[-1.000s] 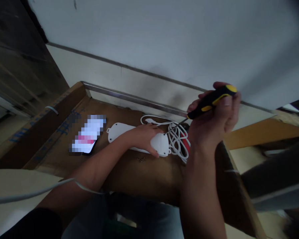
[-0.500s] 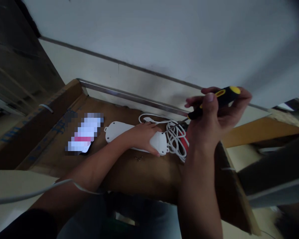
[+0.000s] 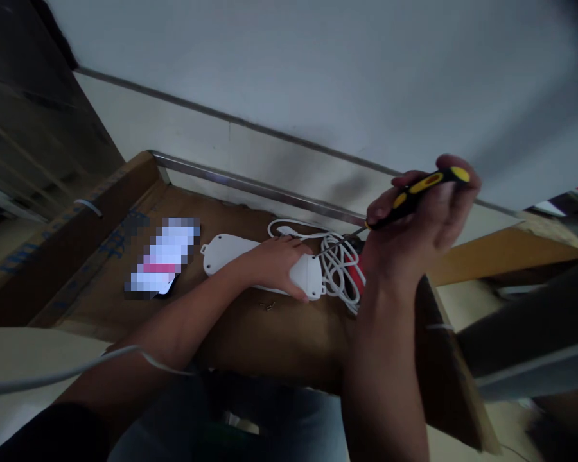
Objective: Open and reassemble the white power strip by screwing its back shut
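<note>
A long white plastic casing (image 3: 228, 251), resembling a power strip seen from its back, lies on the brown cardboard (image 3: 241, 340). Across its right half, my left hand (image 3: 282, 262) grips it, thumb on the near edge and fingers over the far edge. My right hand (image 3: 421, 224) is wrapped round a black and yellow screwdriver (image 3: 417, 194). The screwdriver slants down to the left, its tip at a corner hole of the casing's right end. Several small screws (image 3: 268, 306) lie just in front of the casing. A coiled white cord (image 3: 340, 269) sits at its right.
A phone (image 3: 166, 256) with a lit, blurred screen lies to the left. Something red (image 3: 355, 269) shows beneath the cord. Raised cardboard sides (image 3: 77, 224) border the surface, and a white wall (image 3: 293, 70) stands behind. A pale cable (image 3: 52, 378) crosses at lower left.
My right hand has turned about the screwdriver handle, its fingers shifting their grip. The screwdriver's tip stays at the same hole. My left hand and the casing remain in place.
</note>
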Motion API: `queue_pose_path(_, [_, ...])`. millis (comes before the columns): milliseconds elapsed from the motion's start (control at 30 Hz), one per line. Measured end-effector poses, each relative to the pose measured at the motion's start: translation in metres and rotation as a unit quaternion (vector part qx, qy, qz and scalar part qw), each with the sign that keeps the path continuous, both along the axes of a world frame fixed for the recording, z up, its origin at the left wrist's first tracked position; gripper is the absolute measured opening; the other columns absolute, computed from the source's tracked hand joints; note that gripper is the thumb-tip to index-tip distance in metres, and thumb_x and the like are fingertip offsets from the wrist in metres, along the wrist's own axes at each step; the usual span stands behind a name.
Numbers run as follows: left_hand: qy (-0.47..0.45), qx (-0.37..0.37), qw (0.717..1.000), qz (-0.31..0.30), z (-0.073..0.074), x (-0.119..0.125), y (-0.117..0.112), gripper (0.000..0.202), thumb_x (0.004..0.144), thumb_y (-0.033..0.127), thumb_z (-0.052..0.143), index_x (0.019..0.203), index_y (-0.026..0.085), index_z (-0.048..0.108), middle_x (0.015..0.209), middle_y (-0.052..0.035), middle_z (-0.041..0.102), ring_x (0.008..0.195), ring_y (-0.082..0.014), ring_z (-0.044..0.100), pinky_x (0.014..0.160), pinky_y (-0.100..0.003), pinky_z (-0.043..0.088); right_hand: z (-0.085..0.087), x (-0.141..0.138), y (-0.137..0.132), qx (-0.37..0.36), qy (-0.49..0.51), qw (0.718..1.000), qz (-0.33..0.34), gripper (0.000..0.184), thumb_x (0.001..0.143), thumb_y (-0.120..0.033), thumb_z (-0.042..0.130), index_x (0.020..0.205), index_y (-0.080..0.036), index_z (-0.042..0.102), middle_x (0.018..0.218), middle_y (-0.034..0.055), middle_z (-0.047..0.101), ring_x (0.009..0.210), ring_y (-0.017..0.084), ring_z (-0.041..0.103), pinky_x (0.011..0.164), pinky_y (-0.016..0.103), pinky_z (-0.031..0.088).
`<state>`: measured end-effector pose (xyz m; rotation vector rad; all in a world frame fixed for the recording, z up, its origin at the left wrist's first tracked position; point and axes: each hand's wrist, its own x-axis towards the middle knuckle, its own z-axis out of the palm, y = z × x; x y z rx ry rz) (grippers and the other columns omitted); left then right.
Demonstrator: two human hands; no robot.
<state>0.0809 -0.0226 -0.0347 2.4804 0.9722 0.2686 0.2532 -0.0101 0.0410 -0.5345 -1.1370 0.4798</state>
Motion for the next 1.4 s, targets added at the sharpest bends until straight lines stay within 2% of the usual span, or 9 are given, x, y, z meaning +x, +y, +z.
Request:
queue_pose_path(100, [-0.003, -0.006, 1.000, 0.000, 0.001, 0.000, 0.000, 0.099, 0.072, 0.068, 0.085, 0.151, 0.017, 0.054, 0.152, -0.0163, 0.060, 0.143, -0.0371, 0.053, 0.120, -0.045, 0.040, -0.001, 0.002, 0.002, -0.021, -0.008, 0.999, 0.030, 0.031, 0.091, -0.050, 0.059, 0.111, -0.027, 0.066, 0.086, -0.0005, 0.066, 0.053, 0.008, 0.054, 0.044, 0.024, 0.038])
queue_pose_path(233, [-0.002, -0.011, 1.000, 0.001, 0.001, 0.001, 0.000, 0.098, 0.071, 0.067, 0.086, 0.149, 0.016, 0.055, 0.153, -0.0163, 0.060, 0.144, -0.0372, 0.052, 0.121, -0.046, 0.039, -0.003, -0.004, 0.002, 0.027, 0.010, 0.997, -0.077, 0.031, 0.084, -0.034, 0.079, 0.101, -0.028, 0.054, 0.086, -0.0058, 0.062, 0.060, 0.009, 0.061, 0.057, 0.027, 0.053])
queue_pose_path(433, [-0.012, -0.002, 1.000, 0.007, -0.002, 0.002, 0.000, 0.095, 0.067, 0.064, 0.089, 0.143, 0.016, 0.057, 0.146, -0.0160, 0.063, 0.138, -0.0356, 0.057, 0.118, -0.042, 0.042, -0.003, 0.004, 0.006, -0.003, 0.028, 1.000, -0.002, 0.030, 0.089, -0.051, 0.068, 0.100, -0.026, 0.055, 0.085, -0.0030, 0.060, 0.047, 0.004, 0.044, 0.040, 0.021, 0.028])
queue_pose_path(633, [-0.009, 0.012, 1.000, 0.022, 0.000, 0.001, -0.003, 0.093, 0.065, 0.063, 0.092, 0.136, 0.013, 0.059, 0.143, -0.0181, 0.061, 0.137, -0.0356, 0.056, 0.119, -0.041, 0.042, -0.004, 0.004, 0.006, 0.028, 0.017, 0.999, -0.020, 0.025, 0.088, -0.038, 0.074, 0.104, -0.028, 0.058, 0.088, -0.0057, 0.063, 0.064, 0.008, 0.065, 0.053, 0.022, 0.050])
queue_pose_path(800, [-0.009, 0.027, 0.999, 0.018, 0.000, 0.002, -0.004, 0.091, 0.064, 0.057, 0.094, 0.134, 0.012, 0.058, 0.140, -0.0187, 0.060, 0.135, -0.0365, 0.055, 0.118, -0.042, 0.042, -0.003, 0.002, 0.006, 0.023, 0.028, 0.999, 0.018, 0.032, 0.088, -0.045, 0.075, 0.107, -0.029, 0.054, 0.083, -0.0077, 0.062, 0.046, 0.004, 0.046, 0.041, 0.018, 0.031])
queue_pose_path(900, [-0.024, 0.036, 0.999, 0.008, -0.002, 0.003, -0.004, 0.092, 0.065, 0.051, 0.093, 0.139, 0.012, 0.054, 0.142, -0.0189, 0.060, 0.136, -0.0369, 0.055, 0.118, -0.044, 0.043, -0.002, 0.003, 0.004, -0.008, -0.001, 0.999, 0.052, 0.030, 0.097, -0.051, 0.058, 0.117, -0.029, 0.063, 0.090, -0.0021, 0.064, 0.054, 0.005, 0.052, 0.046, 0.020, 0.037])
queue_pose_path(1067, [-0.055, 0.042, 0.998, 0.008, -0.007, 0.006, -0.005, 0.089, 0.066, 0.048, 0.090, 0.140, 0.015, 0.053, 0.144, -0.0167, 0.061, 0.137, -0.0360, 0.055, 0.119, -0.043, 0.042, -0.002, -0.001, 0.000, 0.031, 0.013, 0.999, -0.021, 0.026, 0.087, -0.028, 0.077, 0.103, -0.027, 0.056, 0.090, -0.0052, 0.059, 0.066, 0.006, 0.061, 0.058, 0.020, 0.050])
queue_pose_path(1233, [-0.028, 0.039, 0.999, 0.018, -0.005, 0.009, -0.005, 0.094, 0.066, 0.057, 0.092, 0.140, 0.012, 0.056, 0.143, -0.0171, 0.063, 0.137, -0.0361, 0.054, 0.120, -0.042, 0.040, 0.000, -0.006, -0.005, 0.023, 0.025, 0.999, 0.000, 0.025, 0.090, -0.035, 0.076, 0.103, -0.027, 0.056, 0.086, -0.0050, 0.061, 0.052, 0.004, 0.046, 0.044, 0.018, 0.034])
queue_pose_path(1400, [0.037, 0.046, 0.998, 0.006, 0.003, 0.003, -0.006, 0.104, 0.066, 0.069, 0.090, 0.145, 0.012, 0.053, 0.148, -0.0193, 0.060, 0.139, -0.0380, 0.053, 0.120, -0.045, 0.039, 0.000, -0.006, -0.007, -0.015, 0.006, 0.999, 0.038, 0.022, 0.098, -0.042, 0.061, 0.111, -0.025, 0.067, 0.089, 0.0010, 0.065, 0.058, 0.008, 0.054, 0.047, 0.022, 0.039])
